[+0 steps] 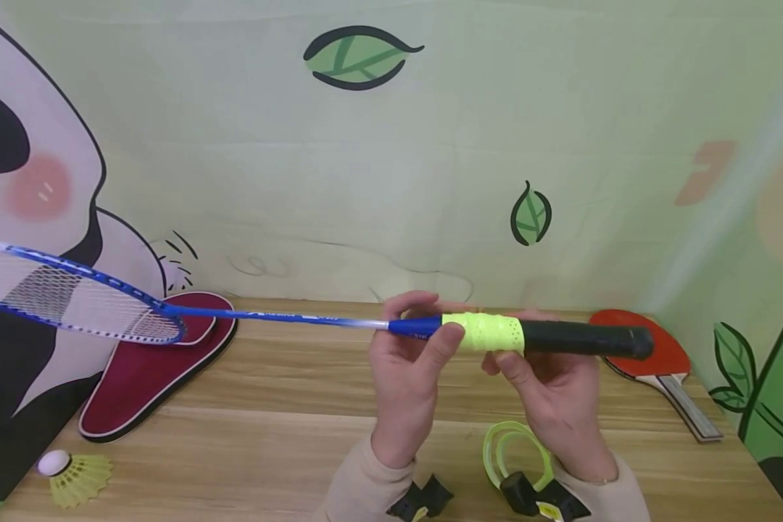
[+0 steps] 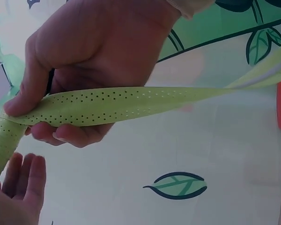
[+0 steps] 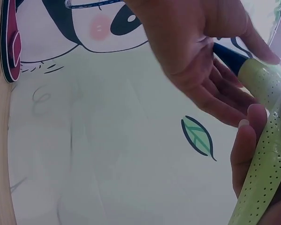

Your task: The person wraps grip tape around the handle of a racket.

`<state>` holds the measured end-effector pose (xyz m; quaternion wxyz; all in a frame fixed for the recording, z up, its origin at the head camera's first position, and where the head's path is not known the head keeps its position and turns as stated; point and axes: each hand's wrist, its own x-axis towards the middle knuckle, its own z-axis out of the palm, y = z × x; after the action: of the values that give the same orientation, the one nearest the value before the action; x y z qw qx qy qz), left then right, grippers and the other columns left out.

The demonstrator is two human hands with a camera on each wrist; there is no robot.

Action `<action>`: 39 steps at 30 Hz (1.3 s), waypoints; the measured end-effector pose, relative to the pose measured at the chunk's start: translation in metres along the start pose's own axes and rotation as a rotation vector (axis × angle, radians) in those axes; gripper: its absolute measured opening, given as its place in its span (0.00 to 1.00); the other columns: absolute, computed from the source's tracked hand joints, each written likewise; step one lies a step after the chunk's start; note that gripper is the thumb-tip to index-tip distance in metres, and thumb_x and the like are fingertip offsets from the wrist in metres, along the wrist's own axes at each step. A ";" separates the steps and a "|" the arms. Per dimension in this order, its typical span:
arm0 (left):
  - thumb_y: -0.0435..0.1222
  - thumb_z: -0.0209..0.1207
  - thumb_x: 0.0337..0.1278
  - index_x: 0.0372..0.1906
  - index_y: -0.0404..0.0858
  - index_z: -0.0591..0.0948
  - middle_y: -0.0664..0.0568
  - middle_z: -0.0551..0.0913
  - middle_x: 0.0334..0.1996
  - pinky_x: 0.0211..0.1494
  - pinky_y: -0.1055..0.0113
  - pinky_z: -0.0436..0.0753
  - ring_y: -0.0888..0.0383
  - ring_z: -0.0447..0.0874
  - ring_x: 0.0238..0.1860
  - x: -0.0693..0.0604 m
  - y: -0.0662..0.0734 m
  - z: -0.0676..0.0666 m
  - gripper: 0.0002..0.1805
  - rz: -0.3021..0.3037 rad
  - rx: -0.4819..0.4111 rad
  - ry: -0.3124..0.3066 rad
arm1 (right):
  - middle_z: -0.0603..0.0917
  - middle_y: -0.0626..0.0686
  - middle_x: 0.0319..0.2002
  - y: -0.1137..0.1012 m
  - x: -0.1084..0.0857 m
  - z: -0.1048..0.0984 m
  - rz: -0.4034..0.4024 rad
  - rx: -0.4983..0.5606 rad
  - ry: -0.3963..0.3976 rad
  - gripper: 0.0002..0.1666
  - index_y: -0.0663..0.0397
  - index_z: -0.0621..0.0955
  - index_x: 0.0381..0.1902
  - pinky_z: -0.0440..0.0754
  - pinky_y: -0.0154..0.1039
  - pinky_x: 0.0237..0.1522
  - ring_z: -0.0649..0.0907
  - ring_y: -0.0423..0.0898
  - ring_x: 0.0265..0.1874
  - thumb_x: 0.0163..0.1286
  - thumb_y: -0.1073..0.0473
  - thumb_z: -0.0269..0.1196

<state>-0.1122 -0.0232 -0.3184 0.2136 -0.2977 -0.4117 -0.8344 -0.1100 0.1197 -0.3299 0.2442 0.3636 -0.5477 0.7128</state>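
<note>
A blue badminton racket [image 1: 313, 319] lies level across the head view, its head at the left. Yellow-green perforated grip tape [image 1: 489, 332] is wound round the upper handle below the blue cone; the lower handle [image 1: 574, 338] is black. My left hand [image 1: 401, 388] holds the racket at the cone, thumb on the tape and fingers behind. My right hand [image 1: 564, 402] pinches the tape where it leaves the handle, as the left wrist view shows. From there a twisted loose strip [image 2: 131, 101] runs off, and loops of tape [image 1: 492, 457] show below the right hand.
On the wooden table [image 1: 267, 449] are a dark red case [image 1: 150, 391] at the left and a yellow shuttlecock [image 1: 81, 478] in front of it. A red table tennis bat [image 1: 678, 359] lies at the right. Behind hangs a printed cloth [image 1: 235, 145] with a panda and leaves.
</note>
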 end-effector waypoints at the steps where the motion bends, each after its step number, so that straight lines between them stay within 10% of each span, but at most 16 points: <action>1: 0.33 0.64 0.60 0.53 0.43 0.73 0.49 0.85 0.45 0.51 0.64 0.82 0.52 0.84 0.47 0.001 0.000 0.000 0.18 0.007 -0.038 -0.036 | 0.82 0.57 0.35 0.000 0.000 0.000 0.006 -0.010 0.005 0.17 0.78 0.73 0.50 0.85 0.35 0.33 0.83 0.47 0.27 0.64 0.76 0.62; 8: 0.22 0.56 0.62 0.63 0.38 0.59 0.44 0.83 0.52 0.59 0.54 0.79 0.44 0.81 0.55 0.003 0.000 0.000 0.29 0.043 -0.164 -0.174 | 0.82 0.57 0.32 0.000 -0.001 0.001 0.040 -0.062 0.037 0.16 0.78 0.74 0.48 0.85 0.34 0.34 0.83 0.47 0.27 0.63 0.79 0.60; 39: 0.34 0.65 0.59 0.47 0.41 0.70 0.50 0.87 0.39 0.43 0.69 0.83 0.55 0.86 0.42 -0.002 0.000 0.001 0.17 -0.048 -0.010 0.055 | 0.84 0.58 0.45 0.005 0.001 -0.003 -0.048 0.043 -0.020 0.32 0.76 0.70 0.60 0.84 0.34 0.39 0.86 0.45 0.36 0.59 0.73 0.67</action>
<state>-0.1102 -0.0223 -0.3190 0.2033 -0.2659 -0.4087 -0.8491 -0.1148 0.1211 -0.3327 0.2476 0.3889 -0.5258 0.7148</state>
